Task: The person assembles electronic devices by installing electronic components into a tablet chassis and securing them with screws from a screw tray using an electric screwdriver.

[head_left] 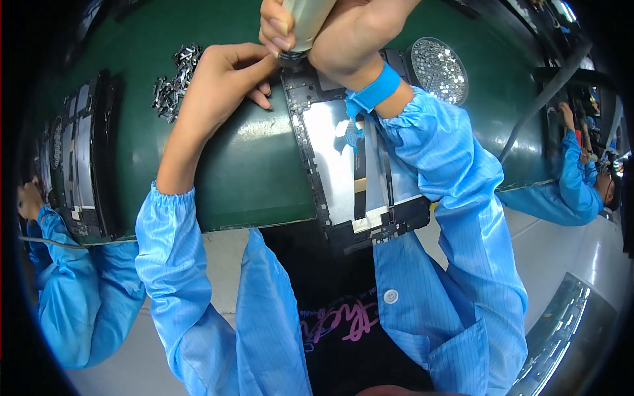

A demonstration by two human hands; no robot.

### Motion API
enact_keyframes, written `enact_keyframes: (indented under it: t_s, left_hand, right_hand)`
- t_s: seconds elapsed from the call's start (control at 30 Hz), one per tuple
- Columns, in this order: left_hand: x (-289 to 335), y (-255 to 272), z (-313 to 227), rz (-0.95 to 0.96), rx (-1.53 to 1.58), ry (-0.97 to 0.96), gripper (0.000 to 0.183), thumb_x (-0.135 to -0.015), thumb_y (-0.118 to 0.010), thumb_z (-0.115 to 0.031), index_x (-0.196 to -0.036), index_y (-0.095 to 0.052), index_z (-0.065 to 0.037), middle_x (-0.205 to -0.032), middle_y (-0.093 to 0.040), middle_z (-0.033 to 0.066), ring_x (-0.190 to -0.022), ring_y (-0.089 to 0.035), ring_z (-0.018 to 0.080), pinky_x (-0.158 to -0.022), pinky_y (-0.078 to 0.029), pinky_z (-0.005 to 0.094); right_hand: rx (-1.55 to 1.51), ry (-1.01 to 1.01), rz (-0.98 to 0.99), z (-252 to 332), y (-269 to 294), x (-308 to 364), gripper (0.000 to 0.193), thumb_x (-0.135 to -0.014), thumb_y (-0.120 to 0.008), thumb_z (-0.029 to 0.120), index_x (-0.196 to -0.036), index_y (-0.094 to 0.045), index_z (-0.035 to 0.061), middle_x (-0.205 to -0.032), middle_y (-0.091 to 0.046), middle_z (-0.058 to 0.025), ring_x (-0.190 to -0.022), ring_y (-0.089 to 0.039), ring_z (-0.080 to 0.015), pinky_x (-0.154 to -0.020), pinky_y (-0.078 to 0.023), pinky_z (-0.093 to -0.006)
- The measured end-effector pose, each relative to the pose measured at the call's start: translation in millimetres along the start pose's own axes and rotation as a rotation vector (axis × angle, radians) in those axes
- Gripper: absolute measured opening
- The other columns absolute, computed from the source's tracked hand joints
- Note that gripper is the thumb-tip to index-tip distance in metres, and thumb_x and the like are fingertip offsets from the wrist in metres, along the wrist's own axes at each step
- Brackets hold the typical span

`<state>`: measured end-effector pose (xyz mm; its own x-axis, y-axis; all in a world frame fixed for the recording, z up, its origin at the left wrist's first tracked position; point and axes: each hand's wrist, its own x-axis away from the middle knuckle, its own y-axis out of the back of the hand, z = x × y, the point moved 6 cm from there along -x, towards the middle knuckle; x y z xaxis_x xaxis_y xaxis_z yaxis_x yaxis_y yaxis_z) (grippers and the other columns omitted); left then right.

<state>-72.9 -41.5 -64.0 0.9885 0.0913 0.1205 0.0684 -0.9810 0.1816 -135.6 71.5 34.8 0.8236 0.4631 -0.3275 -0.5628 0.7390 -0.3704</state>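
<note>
My right hand (pixel 360 36), with a blue wrist strap (pixel 380 89) at its wrist, is wrapped round a pale cylindrical power screwdriver (pixel 309 20), held upright with its dark nose down. The nose is over the far left corner of an opened tablet-like device (pixel 330 165) with a black frame and silver plates. My left hand (pixel 228 79) reaches to the same corner, thumb and forefinger pinched beside the nose. What they hold, if anything, is hidden. The screwdriver's tip is hidden too.
A pile of small dark and silver metal parts (pixel 177 82) lies left of my left hand. A round dish of tiny silver screws (pixel 438 71) stands right of the device. More devices (pixel 82 158) stand stacked at the left of the green table (pixel 254 178). Other people in blue sleeves sit at both sides.
</note>
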Motion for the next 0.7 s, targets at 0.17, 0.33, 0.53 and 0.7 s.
enact_keyframes:
  t_s: [0.17,0.33,0.53,0.7]
  left_hand:
    - [-3,-4,-3,0.014,0.005,0.039,0.019,-0.095,-0.059,-0.010,-0.087,-0.064,0.006,-0.072,-0.063,0.0075,-0.057,-0.064,0.0124,-0.056,-0.053,0.0231]
    - [-4,-3,-4,-0.004,0.013,0.048,0.018,-0.094,-0.059,-0.009,-0.084,-0.064,0.005,-0.073,-0.064,0.0081,-0.058,-0.063,0.0134,-0.056,-0.053,0.0237]
    - [-5,-4,-2,-0.015,0.003,0.049,0.017,-0.095,-0.060,-0.008,-0.091,-0.066,0.007,-0.073,-0.063,0.0077,-0.060,-0.062,0.0122,-0.056,-0.054,0.0235]
    - [-2,-4,-1,-0.013,0.025,0.033,0.018,-0.095,-0.061,-0.008,-0.097,-0.067,0.009,-0.074,-0.063,0.0080,-0.060,-0.062,0.0115,-0.056,-0.056,0.0232]
  right_hand:
    - [-0.217,0.021,0.146,-28,7,-5,0.092,-0.087,-0.034,0.082,-0.123,-0.057,-0.0004,-0.099,-0.068,-0.0158,-0.048,-0.053,-0.0098,-0.038,-0.041,-0.0233]
    - [-0.295,0.041,0.130,-27,10,-11,0.094,-0.083,-0.040,0.085,-0.114,-0.060,-0.0007,-0.091,-0.066,-0.0116,-0.048,-0.051,-0.0086,-0.039,-0.041,-0.0216]
    - [-0.402,-0.045,0.295,-37,10,-8,0.089,-0.084,-0.037,0.085,-0.108,-0.059,0.0023,-0.076,-0.063,-0.0077,-0.049,-0.052,-0.0079,-0.040,-0.039,-0.0197]
    - [-0.341,-0.024,0.246,-26,4,-4,0.094,-0.085,-0.034,0.085,-0.128,-0.057,0.0039,-0.098,-0.068,-0.0144,-0.050,-0.051,-0.0065,-0.040,-0.039,-0.0193]
